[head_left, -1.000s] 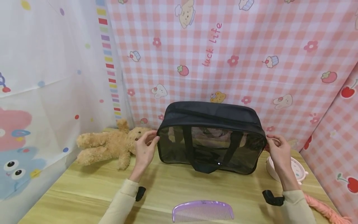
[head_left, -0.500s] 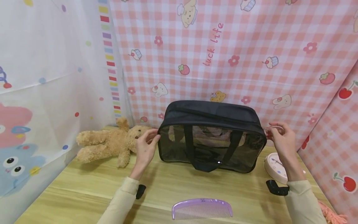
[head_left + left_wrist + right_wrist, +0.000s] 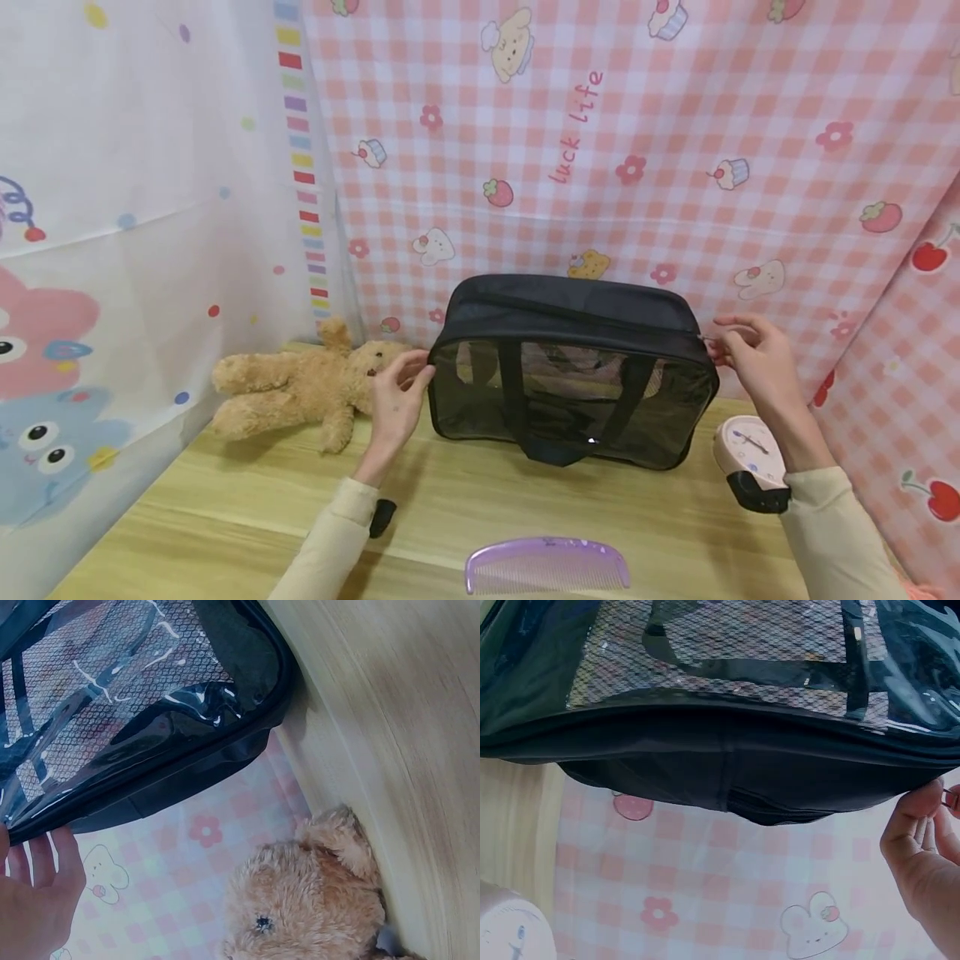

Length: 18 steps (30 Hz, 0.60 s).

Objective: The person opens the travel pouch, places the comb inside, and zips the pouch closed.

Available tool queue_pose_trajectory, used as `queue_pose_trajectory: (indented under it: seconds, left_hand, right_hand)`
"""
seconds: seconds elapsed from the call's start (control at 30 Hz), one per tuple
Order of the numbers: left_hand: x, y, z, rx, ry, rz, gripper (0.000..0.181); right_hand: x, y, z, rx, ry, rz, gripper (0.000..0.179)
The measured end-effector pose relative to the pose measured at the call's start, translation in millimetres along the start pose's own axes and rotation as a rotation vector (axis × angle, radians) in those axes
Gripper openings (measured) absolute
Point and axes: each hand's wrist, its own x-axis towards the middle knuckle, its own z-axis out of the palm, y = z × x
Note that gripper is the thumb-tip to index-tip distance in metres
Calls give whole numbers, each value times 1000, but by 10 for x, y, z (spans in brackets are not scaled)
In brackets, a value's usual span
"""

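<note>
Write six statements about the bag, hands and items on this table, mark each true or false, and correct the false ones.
1. The bag stands between the left hand and the right hand. True.
2. The comb lies on the table, its teeth facing away from the bag. True.
3. The left hand holds the comb. False: it pinches the bag's left edge.
4. The clock is left of the bag. False: it is to the right.
5. The teddy lies on the table to the left of the bag. True.
6. The bag's front handle stands straight up. False: it hangs down the front.
</note>
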Motion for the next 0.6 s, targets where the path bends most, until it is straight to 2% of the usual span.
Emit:
queue_pose_trajectory:
  seconds: [0.1, 0.27, 0.47, 0.6]
  left_hand:
    - [-21, 3, 8, 9, 11, 6, 18]
    - [-26, 10, 3, 10, 8, -5, 18]
    - [-29, 4, -5, 8, 14, -22, 18]
    - [-17, 8, 3, 12, 10, -12, 19]
  right_hand:
    - [21, -42, 1, -91, -30, -17, 12]
    - [78, -125, 17, -143, -88, -32, 12]
    - [158, -253, 40, -247, -173, -53, 26]
    - [185, -315, 50, -284, -194, -78, 29]
